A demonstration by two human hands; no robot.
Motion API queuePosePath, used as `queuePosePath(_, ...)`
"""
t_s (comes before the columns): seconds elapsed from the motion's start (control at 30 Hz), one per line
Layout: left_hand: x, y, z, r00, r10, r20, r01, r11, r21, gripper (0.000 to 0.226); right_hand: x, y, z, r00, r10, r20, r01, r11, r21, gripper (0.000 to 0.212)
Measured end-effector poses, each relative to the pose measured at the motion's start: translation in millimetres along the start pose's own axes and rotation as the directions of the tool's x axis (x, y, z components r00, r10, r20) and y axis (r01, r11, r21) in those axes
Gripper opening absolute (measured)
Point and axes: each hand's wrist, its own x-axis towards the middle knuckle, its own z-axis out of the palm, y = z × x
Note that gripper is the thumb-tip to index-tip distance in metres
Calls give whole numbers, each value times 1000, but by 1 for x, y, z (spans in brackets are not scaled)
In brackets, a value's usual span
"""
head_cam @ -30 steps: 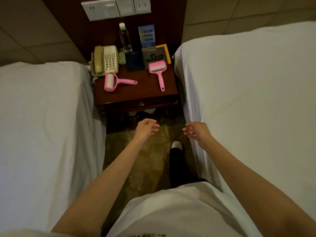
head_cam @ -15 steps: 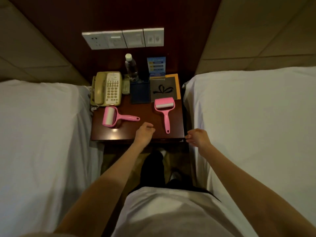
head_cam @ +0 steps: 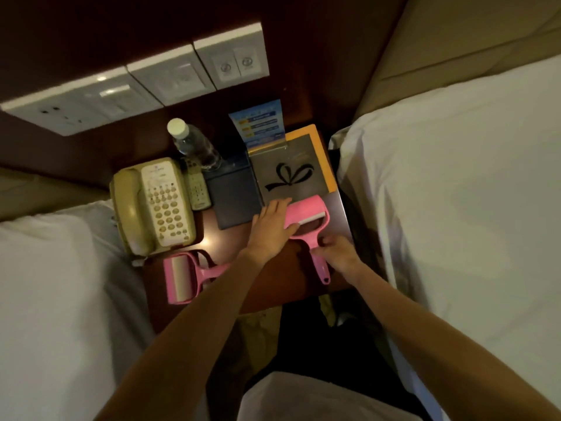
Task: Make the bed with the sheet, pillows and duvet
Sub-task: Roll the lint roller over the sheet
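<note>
I stand between two beds, each under a white sheet: the left bed (head_cam: 54,299) and the right bed (head_cam: 455,208). Both hands are on a pink lint roller (head_cam: 306,212) lying at the right side of the wooden nightstand (head_cam: 273,284). My left hand (head_cam: 271,226) holds the left end of its roller head, thumb across the front. My right hand (head_cam: 337,256) pinches the roller's handle just below the head. No pillows or duvet are in view.
A second pink lint roller (head_cam: 179,276) lies at the nightstand's front left. Behind it are a beige telephone (head_cam: 154,205), a remote (head_cam: 197,186), a water bottle (head_cam: 194,144), a dark folder (head_cam: 233,199) and a card with a bow (head_cam: 291,174). A switch panel (head_cam: 145,83) is on the wall.
I stepped up to the nightstand and leaned over it. Both hands, empty and held in the air before, reached forward and took hold of the right lint roller.
</note>
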Motion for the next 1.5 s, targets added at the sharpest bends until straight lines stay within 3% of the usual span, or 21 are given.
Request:
queuePosePath(0.13, 20, -11, 18, 990, 136, -26, -131, 981, 143, 55, 12, -1, 13, 997, 12, 79, -5, 996, -84, 24)
queuePosePath(0.27, 25, -14, 20, 982, 187, -5, -185, 974, 135, 49, 7, -6, 10, 997, 11, 78, -5, 997, -74, 4)
queuePosePath(0.37, 20, -9, 11, 978, 202, 53, -206, 974, 94, 43, -7, -14, 2, 995, 4, 95, 0, 999, -44, 7)
queuePosePath(0.43, 14, -5, 3, 982, 144, 126, -148, 989, 19, 41, -20, -20, -6, 999, -19, 40, 19, 1000, -9, 10)
queuePosePath(0.57, -2, 14, -24, 963, -22, 267, 107, 945, -309, 47, -52, -32, -30, 996, -94, -14, 92, 991, -97, 17)
queuePosePath(0.73, -25, 51, -64, 939, 1, 344, 210, 791, -575, 46, -96, -42, -56, 964, -244, -106, 216, 950, -226, 5)
queuePosePath(0.87, -42, 70, -91, 882, 143, 449, 171, 791, -587, 56, -129, -44, -78, 940, -312, -138, 257, 913, -318, 32)
queuePosePath(1.0, -54, 82, -107, 833, 210, 512, 164, 791, -590, 57, -153, -43, -89, 927, -337, -162, 256, 887, -384, 15)
queuePosePath(1.23, -57, 86, -122, 782, 240, 575, 197, 780, -594, 55, -175, -38, -97, 905, -394, -162, 303, 863, -405, 15)
queuePosePath(1.5, -52, 89, -126, 699, 258, 667, 319, 722, -614, 63, -183, -31, -106, 907, -386, -167, 310, 883, -352, 32)
